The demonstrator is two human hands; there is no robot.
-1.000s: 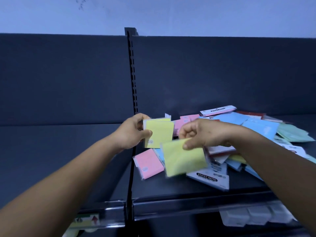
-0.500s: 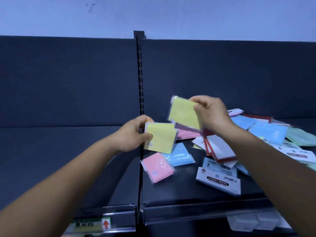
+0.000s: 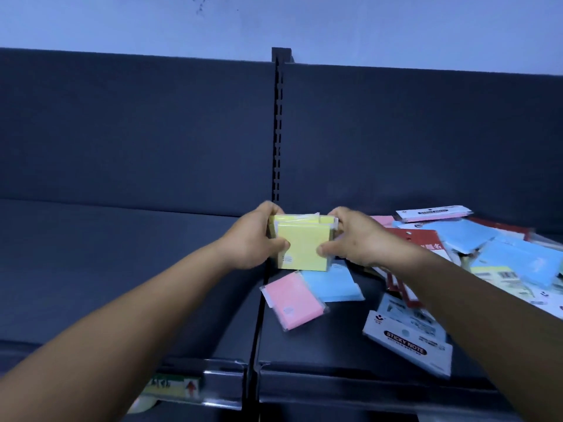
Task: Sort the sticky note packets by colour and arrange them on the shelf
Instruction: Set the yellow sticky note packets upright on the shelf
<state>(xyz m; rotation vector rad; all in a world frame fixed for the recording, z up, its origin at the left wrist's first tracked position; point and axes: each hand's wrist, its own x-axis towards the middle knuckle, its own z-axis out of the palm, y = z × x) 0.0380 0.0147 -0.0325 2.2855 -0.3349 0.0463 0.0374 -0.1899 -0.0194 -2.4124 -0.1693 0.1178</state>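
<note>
Head view: left hand [image 3: 254, 239] and right hand [image 3: 353, 239] clamp stacked pale yellow packets [image 3: 303, 243] in clear wrap, above the pink packet [image 3: 292, 301].

left hand [image 3: 254, 239]: fingers curled, gripping | right hand [image 3: 355, 239]: likewise | forearms outstretched

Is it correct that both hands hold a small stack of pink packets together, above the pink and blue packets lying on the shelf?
Not quite. The stack between the left hand and the right hand is yellow, not pink, as the head view shows. The rest holds: both hands grip it together, above the pink packet and the blue packet lying on the shelf.
</note>
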